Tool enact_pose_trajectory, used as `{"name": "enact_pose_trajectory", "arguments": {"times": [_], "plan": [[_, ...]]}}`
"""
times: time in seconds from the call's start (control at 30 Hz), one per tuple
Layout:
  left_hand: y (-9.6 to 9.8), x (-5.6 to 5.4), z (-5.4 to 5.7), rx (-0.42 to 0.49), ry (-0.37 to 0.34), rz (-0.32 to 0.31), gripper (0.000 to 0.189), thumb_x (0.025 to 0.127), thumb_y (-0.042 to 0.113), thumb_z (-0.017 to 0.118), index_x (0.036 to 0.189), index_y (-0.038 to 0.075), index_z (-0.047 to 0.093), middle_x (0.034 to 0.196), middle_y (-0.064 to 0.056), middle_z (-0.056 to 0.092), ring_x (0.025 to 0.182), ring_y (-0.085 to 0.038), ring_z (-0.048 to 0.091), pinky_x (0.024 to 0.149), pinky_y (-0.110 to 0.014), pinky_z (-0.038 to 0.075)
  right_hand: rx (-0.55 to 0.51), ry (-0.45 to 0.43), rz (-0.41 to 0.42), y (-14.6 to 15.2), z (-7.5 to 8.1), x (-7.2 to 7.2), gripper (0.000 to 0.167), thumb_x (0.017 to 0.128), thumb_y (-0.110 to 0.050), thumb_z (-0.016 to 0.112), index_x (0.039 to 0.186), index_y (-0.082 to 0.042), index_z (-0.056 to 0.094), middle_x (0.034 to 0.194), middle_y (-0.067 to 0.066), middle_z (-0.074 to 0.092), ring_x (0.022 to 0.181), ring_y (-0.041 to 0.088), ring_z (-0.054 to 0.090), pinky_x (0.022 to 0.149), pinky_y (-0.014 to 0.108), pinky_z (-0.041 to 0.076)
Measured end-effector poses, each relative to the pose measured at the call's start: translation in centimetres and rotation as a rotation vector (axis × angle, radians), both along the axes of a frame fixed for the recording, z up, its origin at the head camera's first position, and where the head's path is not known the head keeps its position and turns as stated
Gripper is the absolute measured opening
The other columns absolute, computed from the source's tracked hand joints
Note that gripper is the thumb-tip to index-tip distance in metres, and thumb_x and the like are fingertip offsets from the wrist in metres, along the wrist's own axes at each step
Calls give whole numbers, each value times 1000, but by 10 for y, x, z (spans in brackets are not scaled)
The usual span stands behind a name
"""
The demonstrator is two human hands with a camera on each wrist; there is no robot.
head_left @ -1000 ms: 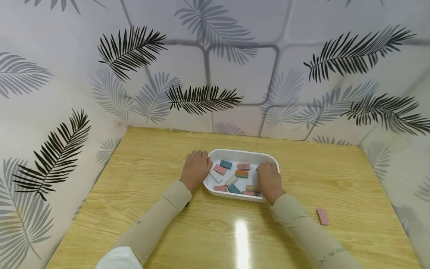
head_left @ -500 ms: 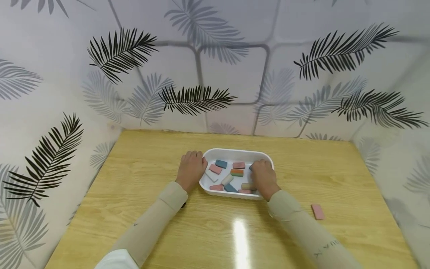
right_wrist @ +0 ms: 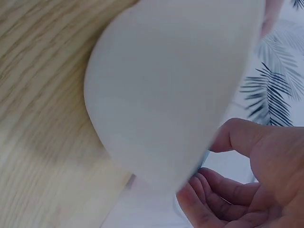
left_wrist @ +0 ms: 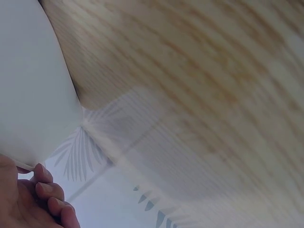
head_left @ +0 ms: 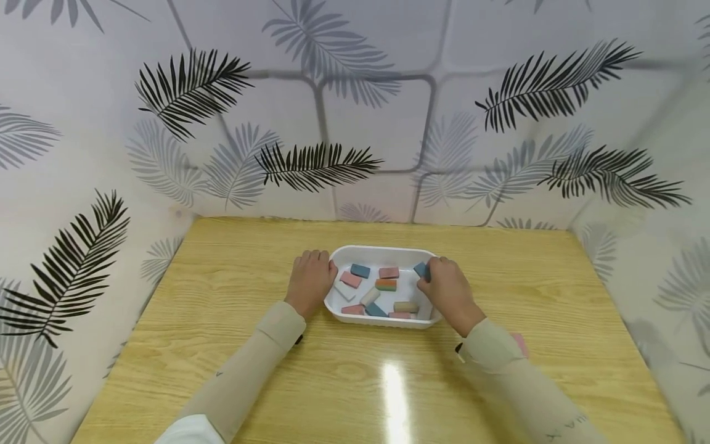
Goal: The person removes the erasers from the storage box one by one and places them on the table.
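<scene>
The white tray (head_left: 388, 322) stands on the table (head_left: 249, 259), midway between its side edges and nearer its back edge. The hands are apart, one at each end. The left hand (head_left: 309, 277) grips the tray's left rim; this hold presumably steadies the tray. The right hand (head_left: 450, 295), at the right end, appears to pinch a tilted blue block (head_left: 420, 270); the contact is partly hidden. Tray contents: pink blocks (head_left: 389, 272), an orange-and-green block (head_left: 386, 285), a tan block (head_left: 405, 306), a white block (head_left: 344, 291) and others. One separate pink block (head_left: 519, 343) lies toward the table's right edge, partly behind the right sleeve (head_left: 490, 348).
</scene>
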State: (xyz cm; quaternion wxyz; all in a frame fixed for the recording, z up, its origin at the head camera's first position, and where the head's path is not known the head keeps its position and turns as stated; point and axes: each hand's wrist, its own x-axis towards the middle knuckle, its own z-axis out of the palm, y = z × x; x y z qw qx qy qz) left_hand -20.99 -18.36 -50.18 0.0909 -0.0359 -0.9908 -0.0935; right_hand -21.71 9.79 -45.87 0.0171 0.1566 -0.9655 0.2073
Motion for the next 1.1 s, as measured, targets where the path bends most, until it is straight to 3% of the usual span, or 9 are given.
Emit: {"name": "enact_pose_trajectory", "arguments": {"times": [0.2,0.3,0.5,0.57,0.77,0.93,1.1], "plan": [[9,-2,-2,21,35,-42,26,96,26,40,85,6,53,80,-7,52,79,-25,47,73,-39,37,-122,-50,-63,39,14,15,30,82,-16,63,99,9,58,92,19,59,75,25,57,64,36,49],[0,3,-1,51,62,-61,27,96,25,40,85,4,53,79,-8,52,77,-27,47,71,-40,37,-158,-96,-110,55,15,24,31,82,-17,61,101,7,57,96,19,59,78,26,59,65,38,50],[-44,31,-5,80,98,77,28,94,22,41,76,2,50,73,-12,50,72,-32,47,63,-43,36,-170,-173,-101,76,-9,35,35,84,-21,63,103,8,57,95,19,61,76,25,61,64,36,51],[-50,35,-6,97,102,92,28,94,21,41,74,2,49,71,-12,50,70,-32,47,61,-43,35,-152,-180,-122,88,-18,40,36,85,-23,63,102,8,58,95,19,61,77,25,61,64,36,51],[-32,24,-5,125,93,15,29,94,23,39,73,5,47,71,-11,49,71,-32,47,62,-43,36,-102,-204,-236,126,-33,65,35,86,-24,63,97,9,59,93,19,62,80,28,61,68,41,50],[-9,11,-6,114,89,-19,28,94,23,41,74,5,48,70,-10,49,71,-30,48,63,-42,37,-68,-211,-233,137,-38,83,31,85,-15,63,99,13,59,91,20,60,78,28,60,67,39,51],[7,3,-7,120,100,-55,28,94,22,41,74,4,49,70,-11,49,69,-30,47,62,-42,36,-24,-178,-283,142,-39,93,30,83,-11,61,101,14,58,88,21,57,74,26,55,65,40,50]]}}
